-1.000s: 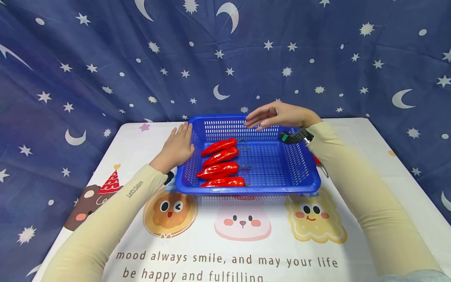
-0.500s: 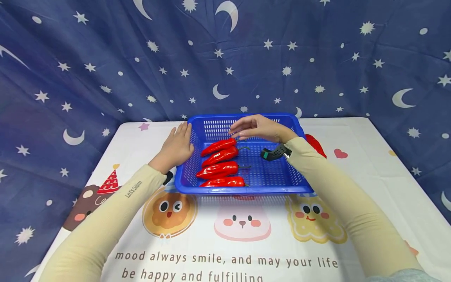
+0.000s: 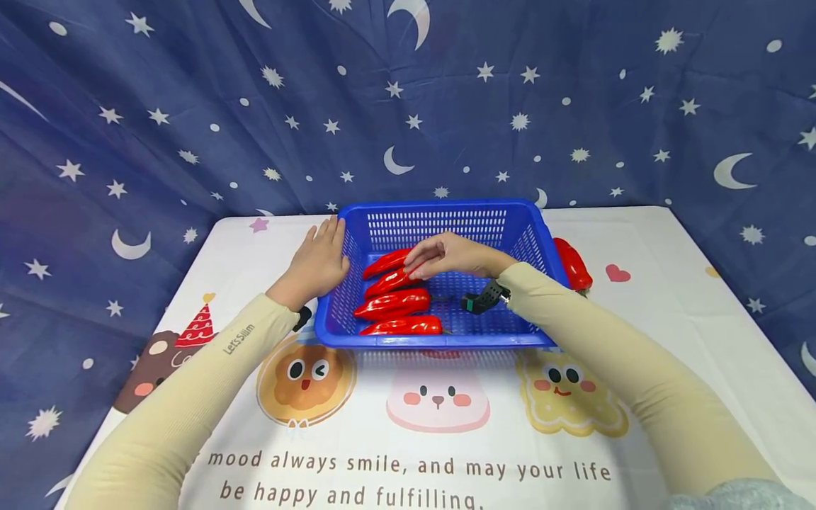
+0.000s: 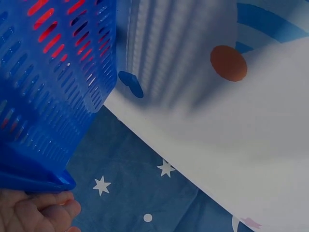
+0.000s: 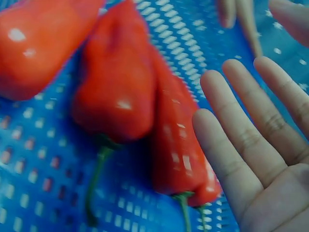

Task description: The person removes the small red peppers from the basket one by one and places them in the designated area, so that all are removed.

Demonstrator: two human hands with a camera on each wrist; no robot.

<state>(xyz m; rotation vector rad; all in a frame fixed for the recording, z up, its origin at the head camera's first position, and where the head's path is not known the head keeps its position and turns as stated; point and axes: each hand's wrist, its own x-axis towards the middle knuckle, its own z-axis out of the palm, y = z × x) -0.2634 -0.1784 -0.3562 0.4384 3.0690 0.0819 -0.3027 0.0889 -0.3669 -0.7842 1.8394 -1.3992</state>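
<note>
A dark blue curtain [image 3: 574, 85] of moons and stars hung behind everything. In front of it spread the white counter [image 3: 357, 439], printed with cartoon faces and brown lettering. My two cream sleeves [image 3: 605, 375] reached in over it from either side. Between them sat the blue basket [image 3: 440, 343], slatted and upright. My left hand [image 3: 315, 263] lay along the outside of its left wall, the fingers extended and touching the rim, curled around nothing. My right hand [image 3: 455, 255] was inside, over the two farthest peppers; its fingers were spread fairly straight, gripping nothing, and I cannot tell whether the tips touched a pepper. Four red peppers [image 3: 392, 304] lay in a row in the left half of the basket, stems toward my right. One more, the outer pepper [image 3: 572, 263], lay on the counter just beyond the right wall. A black strap [image 3: 482, 297] ran under my right wrist. Smallest was a printed pink heart [image 3: 617, 273] beside the outer pepper.
</note>
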